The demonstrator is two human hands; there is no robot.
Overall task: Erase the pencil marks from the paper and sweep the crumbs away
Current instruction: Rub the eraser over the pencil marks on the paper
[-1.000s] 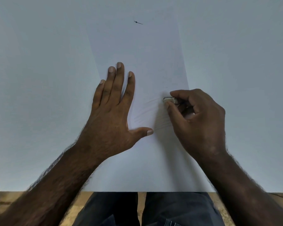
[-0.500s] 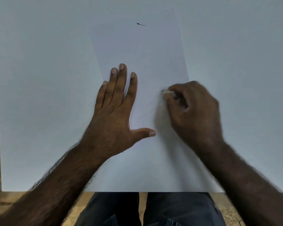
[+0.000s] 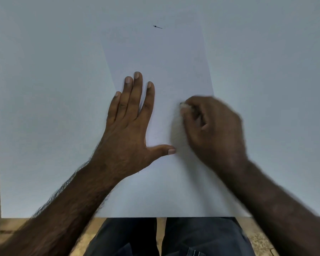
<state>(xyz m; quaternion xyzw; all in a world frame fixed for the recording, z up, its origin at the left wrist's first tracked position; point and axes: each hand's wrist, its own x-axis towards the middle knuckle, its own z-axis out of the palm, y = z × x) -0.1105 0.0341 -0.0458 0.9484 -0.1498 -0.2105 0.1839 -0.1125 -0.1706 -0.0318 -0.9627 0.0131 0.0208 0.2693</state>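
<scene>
A white sheet of paper lies lengthwise on the white table. My left hand rests flat on its left half, fingers straight and thumb spread. My right hand is blurred by motion and pinches a small pale eraser against the paper near its right edge. Faint pencil marks show on the upper right of the sheet; they are too faint to read.
A small dark speck lies near the paper's far edge. The white table spreads to both sides. Its near edge runs along the bottom, with my dark trousers and a brown floor below.
My right hand has rubbed the eraser back and forth over the paper's right side, away and then back a little. My left hand has kept still on the sheet.
</scene>
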